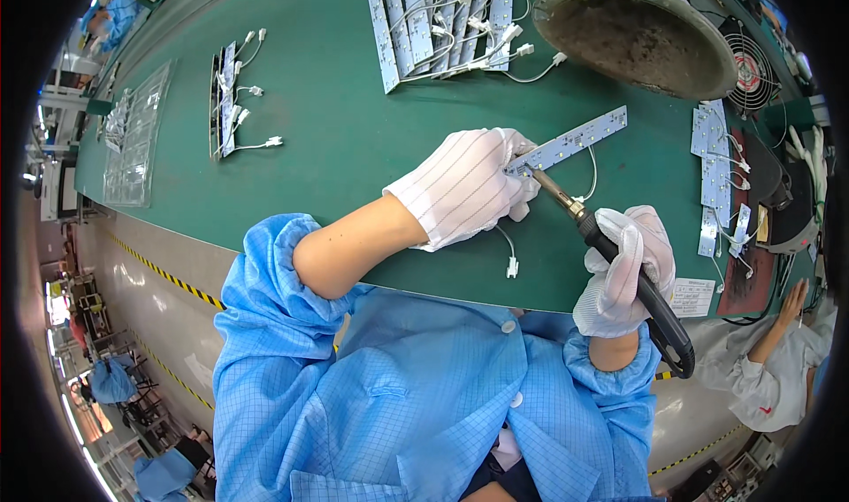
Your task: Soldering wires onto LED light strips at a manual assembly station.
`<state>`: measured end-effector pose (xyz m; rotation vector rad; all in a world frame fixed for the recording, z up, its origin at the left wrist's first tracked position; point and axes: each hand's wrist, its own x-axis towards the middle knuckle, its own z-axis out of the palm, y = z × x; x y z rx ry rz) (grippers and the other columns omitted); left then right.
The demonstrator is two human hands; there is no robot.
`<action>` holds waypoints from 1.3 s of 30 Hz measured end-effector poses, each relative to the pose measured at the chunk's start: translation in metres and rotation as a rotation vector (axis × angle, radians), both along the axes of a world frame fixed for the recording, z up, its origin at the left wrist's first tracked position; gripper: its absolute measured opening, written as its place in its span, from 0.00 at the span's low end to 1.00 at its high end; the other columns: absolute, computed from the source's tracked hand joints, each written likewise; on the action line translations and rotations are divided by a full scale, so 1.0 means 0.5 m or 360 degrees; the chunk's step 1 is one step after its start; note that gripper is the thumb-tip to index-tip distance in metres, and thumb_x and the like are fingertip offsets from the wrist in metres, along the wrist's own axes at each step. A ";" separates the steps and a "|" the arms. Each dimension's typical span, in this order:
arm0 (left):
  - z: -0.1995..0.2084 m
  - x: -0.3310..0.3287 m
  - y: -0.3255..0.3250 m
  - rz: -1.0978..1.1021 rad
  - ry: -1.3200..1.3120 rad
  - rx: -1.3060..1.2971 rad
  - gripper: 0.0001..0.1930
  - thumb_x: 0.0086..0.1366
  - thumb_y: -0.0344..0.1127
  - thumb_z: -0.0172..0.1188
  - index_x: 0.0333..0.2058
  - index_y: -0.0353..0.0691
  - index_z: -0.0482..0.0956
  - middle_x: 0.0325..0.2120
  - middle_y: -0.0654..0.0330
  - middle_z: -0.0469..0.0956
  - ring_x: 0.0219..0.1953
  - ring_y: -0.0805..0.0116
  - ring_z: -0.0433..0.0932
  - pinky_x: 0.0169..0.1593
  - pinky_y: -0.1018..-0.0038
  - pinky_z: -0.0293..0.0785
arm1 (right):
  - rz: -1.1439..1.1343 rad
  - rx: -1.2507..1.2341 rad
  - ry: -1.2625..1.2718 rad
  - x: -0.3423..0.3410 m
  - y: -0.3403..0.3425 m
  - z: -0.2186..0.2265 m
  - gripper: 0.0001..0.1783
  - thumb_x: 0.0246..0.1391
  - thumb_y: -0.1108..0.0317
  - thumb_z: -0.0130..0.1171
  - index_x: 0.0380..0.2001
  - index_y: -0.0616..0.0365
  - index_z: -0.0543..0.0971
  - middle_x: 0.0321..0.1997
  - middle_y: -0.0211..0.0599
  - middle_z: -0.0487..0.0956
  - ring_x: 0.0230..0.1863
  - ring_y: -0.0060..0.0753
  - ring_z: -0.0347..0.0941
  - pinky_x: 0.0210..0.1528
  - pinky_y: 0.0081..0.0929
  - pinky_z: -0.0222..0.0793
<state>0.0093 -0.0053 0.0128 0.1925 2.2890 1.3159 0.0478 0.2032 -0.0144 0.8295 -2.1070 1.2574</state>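
My left hand (469,179), in a white striped glove, grips one end of a narrow LED strip board (579,139). The board slants up and to the right, its small LEDs facing up. A thin white wire hangs from it, and a white connector (512,268) dangles below my left hand. My gloved right hand (632,268) is closed around the black handle of a soldering iron (653,303). The iron's tip meets the board, or hovers just over it, beside my left fingers; I cannot tell which.
Several wired LED boards (393,38) lie at the back centre, more (227,104) at the left and right. A wide fume-extraction hood (632,38) overhangs the back right, near a fan (750,73). A clear plastic tray (137,139) rests far left. Another person's hand (793,303) shows at right.
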 end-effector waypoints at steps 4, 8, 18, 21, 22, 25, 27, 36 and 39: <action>-0.010 0.003 0.001 -0.0041 0.0253 -0.0023 0.15 0.58 0.33 0.55 0.39 0.26 0.76 0.17 0.56 0.79 0.24 0.57 0.79 0.33 0.68 0.74 | -0.0080 0.0109 0.0040 0.005 -0.003 0.002 0.12 0.53 0.72 0.45 0.39 0.66 0.71 0.30 0.51 0.79 0.25 0.41 0.68 0.33 0.37 0.67; -0.013 0.003 0.001 -0.0037 0.0257 -0.0064 0.16 0.58 0.34 0.55 0.39 0.26 0.76 0.18 0.56 0.79 0.25 0.55 0.79 0.34 0.66 0.74 | -0.0021 0.0198 0.0096 0.002 0.000 0.006 0.13 0.53 0.73 0.44 0.41 0.68 0.70 0.30 0.52 0.79 0.25 0.41 0.68 0.31 0.37 0.66; -0.011 -0.006 -0.011 0.0034 -0.0216 0.0287 0.18 0.58 0.33 0.57 0.45 0.28 0.74 0.23 0.60 0.79 0.19 0.76 0.73 0.25 0.81 0.71 | -0.0028 0.0169 0.0278 -0.002 0.025 -0.020 0.14 0.56 0.75 0.51 0.46 0.65 0.67 0.34 0.48 0.76 0.24 0.35 0.67 0.25 0.31 0.62; -0.005 -0.007 -0.012 -0.0012 -0.0189 0.0290 0.18 0.58 0.31 0.57 0.46 0.27 0.74 0.25 0.60 0.79 0.21 0.76 0.75 0.26 0.81 0.73 | -0.0019 -0.0148 -0.0067 0.000 0.009 -0.014 0.11 0.53 0.69 0.44 0.34 0.64 0.71 0.26 0.51 0.79 0.22 0.34 0.63 0.28 0.33 0.60; -0.003 -0.007 -0.011 -0.0017 -0.0174 0.0275 0.18 0.59 0.31 0.57 0.47 0.27 0.73 0.25 0.60 0.79 0.21 0.76 0.75 0.27 0.81 0.73 | -0.0021 -0.0149 -0.0071 0.000 0.010 -0.014 0.11 0.53 0.69 0.44 0.34 0.64 0.71 0.26 0.51 0.79 0.22 0.34 0.63 0.28 0.33 0.60; -0.009 -0.005 -0.011 -0.0026 -0.0130 0.0272 0.18 0.59 0.30 0.53 0.46 0.26 0.73 0.23 0.59 0.79 0.21 0.74 0.77 0.27 0.79 0.74 | -0.0008 -0.0109 -0.0046 0.000 0.011 -0.013 0.10 0.53 0.70 0.45 0.35 0.65 0.71 0.27 0.51 0.79 0.22 0.34 0.63 0.28 0.33 0.60; -0.012 -0.004 -0.011 -0.0032 -0.0102 0.0287 0.17 0.59 0.29 0.49 0.45 0.26 0.72 0.22 0.59 0.79 0.20 0.72 0.78 0.27 0.77 0.76 | 0.0004 -0.0006 -0.0011 -0.001 0.010 -0.007 0.10 0.53 0.70 0.45 0.36 0.65 0.71 0.28 0.50 0.79 0.21 0.35 0.63 0.28 0.33 0.61; -0.006 -0.006 -0.010 -0.0055 -0.0041 0.0206 0.16 0.59 0.30 0.51 0.43 0.26 0.73 0.22 0.59 0.80 0.20 0.72 0.78 0.27 0.77 0.76 | -0.0029 -0.0018 -0.0023 0.000 0.008 -0.009 0.10 0.53 0.72 0.44 0.35 0.66 0.71 0.28 0.50 0.79 0.22 0.38 0.65 0.29 0.36 0.63; -0.003 -0.006 -0.010 -0.0065 -0.0050 0.0205 0.15 0.59 0.30 0.51 0.43 0.26 0.73 0.22 0.59 0.80 0.19 0.72 0.78 0.27 0.77 0.76 | 0.0000 -0.0016 -0.0052 0.001 0.009 -0.008 0.10 0.53 0.72 0.43 0.35 0.67 0.71 0.28 0.49 0.79 0.23 0.38 0.65 0.29 0.34 0.63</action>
